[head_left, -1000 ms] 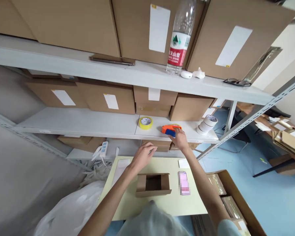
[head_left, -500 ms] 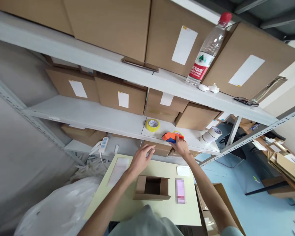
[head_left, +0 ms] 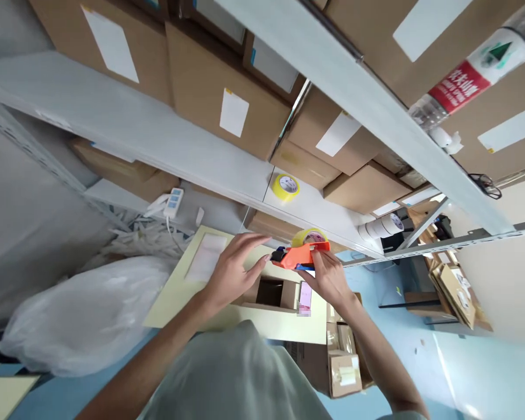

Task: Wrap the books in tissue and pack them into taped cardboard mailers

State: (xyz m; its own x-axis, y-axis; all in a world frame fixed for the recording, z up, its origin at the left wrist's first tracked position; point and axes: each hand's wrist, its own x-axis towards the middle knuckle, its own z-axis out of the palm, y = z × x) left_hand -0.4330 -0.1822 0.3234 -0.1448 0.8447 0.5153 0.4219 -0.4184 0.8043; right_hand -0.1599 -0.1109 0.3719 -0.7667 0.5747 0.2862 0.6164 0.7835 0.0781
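Observation:
An orange and blue tape dispenser (head_left: 301, 255) with a yellow roll on it is gripped in my right hand (head_left: 331, 276), held above the table. My left hand (head_left: 235, 268) is just left of the dispenser's dark front end, fingers spread, thumb tip close to it; whether they touch I cannot tell. Below the hands, an open cardboard box (head_left: 270, 291) lies on the pale table (head_left: 175, 297), partly covered by the left hand and the dispenser. A phone (head_left: 305, 296) with a pink screen lies beside the box on its right.
A yellow tape roll (head_left: 286, 187) and white rolls (head_left: 380, 227) are on the shelf (head_left: 210, 157) ahead, with cardboard boxes behind. A power strip (head_left: 174, 203) is at left, above a large white plastic bag (head_left: 87, 315). Packed boxes (head_left: 345, 373) are on the floor at right.
My right hand has lifted the tape dispenser off the shelf and brought it back over the table. My left hand has come near its front end. The view has tilted and turned.

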